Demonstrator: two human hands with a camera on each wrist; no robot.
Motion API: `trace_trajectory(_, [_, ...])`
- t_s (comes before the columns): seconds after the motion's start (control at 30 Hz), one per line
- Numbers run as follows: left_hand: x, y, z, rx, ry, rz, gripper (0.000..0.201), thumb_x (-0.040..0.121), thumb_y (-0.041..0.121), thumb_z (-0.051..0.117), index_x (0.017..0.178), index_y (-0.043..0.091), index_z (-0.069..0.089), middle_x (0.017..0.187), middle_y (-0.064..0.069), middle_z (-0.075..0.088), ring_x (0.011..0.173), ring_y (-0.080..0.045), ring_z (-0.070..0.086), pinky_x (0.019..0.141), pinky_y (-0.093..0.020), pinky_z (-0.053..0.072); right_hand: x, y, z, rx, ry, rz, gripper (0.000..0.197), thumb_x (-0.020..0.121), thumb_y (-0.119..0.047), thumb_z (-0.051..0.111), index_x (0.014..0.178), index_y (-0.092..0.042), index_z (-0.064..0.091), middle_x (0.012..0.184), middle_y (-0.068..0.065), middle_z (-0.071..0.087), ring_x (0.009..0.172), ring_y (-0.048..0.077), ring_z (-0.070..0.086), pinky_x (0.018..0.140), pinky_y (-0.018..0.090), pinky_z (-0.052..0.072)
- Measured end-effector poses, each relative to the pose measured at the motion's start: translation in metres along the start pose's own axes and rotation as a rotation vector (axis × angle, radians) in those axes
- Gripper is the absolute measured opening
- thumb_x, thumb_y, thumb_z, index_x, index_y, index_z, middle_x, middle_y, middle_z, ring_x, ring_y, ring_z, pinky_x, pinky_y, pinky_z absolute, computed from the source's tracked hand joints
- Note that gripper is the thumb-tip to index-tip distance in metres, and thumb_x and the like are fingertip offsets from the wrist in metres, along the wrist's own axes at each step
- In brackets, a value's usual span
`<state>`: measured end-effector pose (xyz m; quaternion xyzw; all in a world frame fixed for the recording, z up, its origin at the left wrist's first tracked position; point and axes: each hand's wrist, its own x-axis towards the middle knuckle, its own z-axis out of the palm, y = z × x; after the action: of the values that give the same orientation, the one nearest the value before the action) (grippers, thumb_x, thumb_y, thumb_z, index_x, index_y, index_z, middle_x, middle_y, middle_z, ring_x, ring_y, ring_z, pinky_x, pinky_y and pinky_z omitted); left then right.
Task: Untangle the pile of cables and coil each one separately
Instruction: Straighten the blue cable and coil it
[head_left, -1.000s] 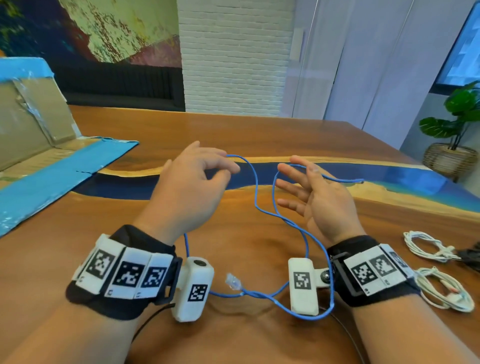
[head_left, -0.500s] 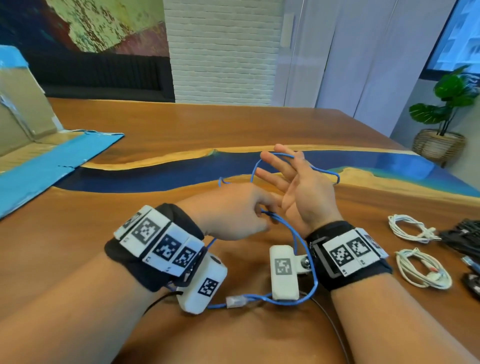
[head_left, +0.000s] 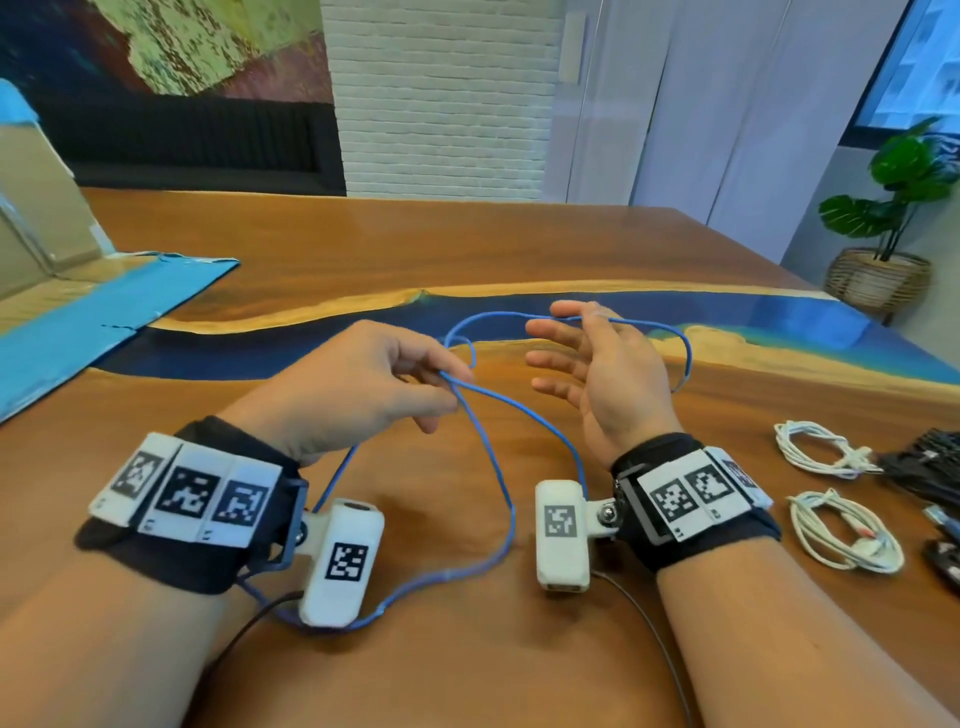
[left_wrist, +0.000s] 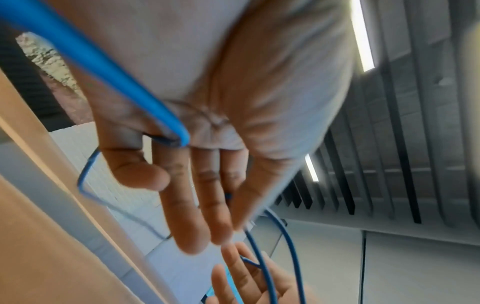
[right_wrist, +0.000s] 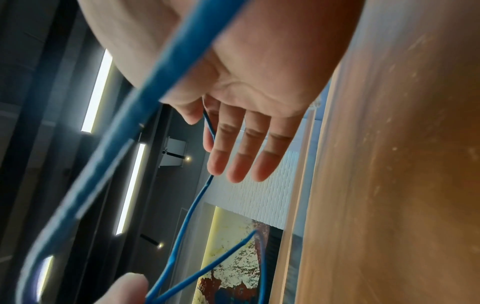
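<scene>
A thin blue cable (head_left: 498, 483) runs in loose loops between both hands above the wooden table (head_left: 467, 244). My left hand (head_left: 441, 395) pinches two crossing strands of it between thumb and fingertips. My right hand (head_left: 566, 358) stands palm-in with fingers straight and spread, and a loop of the cable hangs over it near the thumb. The slack drops under both wrists to the table. In the left wrist view the blue cable (left_wrist: 109, 67) crosses the left hand (left_wrist: 197, 205). In the right wrist view the blue cable (right_wrist: 187, 218) passes between thumb and forefinger of the right hand (right_wrist: 241, 144).
Two coiled white cables (head_left: 815, 449) (head_left: 847, 535) lie on the table to the right, with black cables (head_left: 930, 467) beyond them at the edge. A flattened cardboard box with blue tape (head_left: 78, 312) sits at the left. A potted plant (head_left: 893, 208) stands past the far right corner.
My left hand, which had reached to the right palm, has drawn back to the left with the cable pinched, opening a wider loop. The clear plug near the left wrist has gone out of sight.
</scene>
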<state>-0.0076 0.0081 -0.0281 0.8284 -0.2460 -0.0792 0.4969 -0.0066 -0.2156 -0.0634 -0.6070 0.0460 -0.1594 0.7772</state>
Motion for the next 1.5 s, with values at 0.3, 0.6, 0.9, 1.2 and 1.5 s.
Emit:
trace_trajectory(0.3, [0.009, -0.008, -0.009, -0.409, 0.536, -0.088, 0.032, 0.095, 0.004, 0.050, 0.109, 0.013, 0.076, 0.105, -0.003, 0.079, 0.085, -0.029, 0.077, 0.067, -0.030, 0.051, -0.005, 0.005, 0.002, -0.188, -0.201, 0.171, 0.045, 0.110, -0.042, 0.034, 0.112, -0.015, 0.069, 0.098, 0.002, 0.079, 0.071, 0.019, 0.070, 0.061, 0.032, 0.053])
trace_trajectory(0.6, [0.008, -0.013, 0.004, -0.388, 0.295, -0.037, 0.053, 0.100, 0.000, 0.059, 0.145, 0.027, 0.049, 0.102, -0.004, 0.079, 0.074, -0.019, 0.072, 0.060, -0.023, 0.054, -0.013, 0.000, 0.008, -0.137, -0.216, 0.179, 0.055, 0.103, -0.049, 0.049, 0.062, -0.012, 0.058, 0.048, 0.005, 0.039, 0.045, 0.023, 0.043, 0.051, 0.033, 0.045])
trace_trajectory(0.9, [0.005, -0.008, 0.021, -0.301, 0.124, -0.056, 0.057, 0.102, -0.003, 0.050, 0.152, 0.023, 0.041, 0.104, 0.001, 0.079, 0.073, -0.021, 0.072, 0.073, -0.032, 0.055, -0.014, -0.007, 0.013, 0.185, -0.157, -0.126, 0.033, 0.097, -0.014, 0.064, 0.129, -0.023, 0.058, 0.073, 0.006, 0.063, 0.059, 0.020, 0.058, 0.060, 0.034, 0.055])
trace_trajectory(1.2, [0.005, -0.005, 0.014, -0.285, 0.271, 0.026, 0.019, 0.100, 0.004, 0.058, 0.111, 0.011, 0.073, 0.094, -0.003, 0.080, 0.063, -0.017, 0.056, 0.064, -0.021, 0.051, -0.012, 0.008, 0.012, -0.380, -0.310, -0.056, 0.018, 0.093, -0.025, 0.073, 0.106, -0.014, 0.071, 0.063, -0.001, 0.055, 0.053, 0.015, 0.042, 0.053, 0.033, 0.042])
trace_trajectory(1.5, [0.007, -0.006, -0.004, -0.169, 0.446, 0.018, 0.024, 0.103, 0.006, 0.050, 0.102, 0.013, 0.073, 0.057, -0.003, 0.056, 0.053, -0.014, 0.054, 0.055, -0.022, 0.048, -0.007, 0.006, 0.009, -0.315, -0.102, -0.082, 0.015, 0.100, -0.016, 0.062, 0.094, -0.016, 0.076, 0.055, -0.002, 0.052, 0.050, 0.015, 0.048, 0.054, 0.033, 0.054])
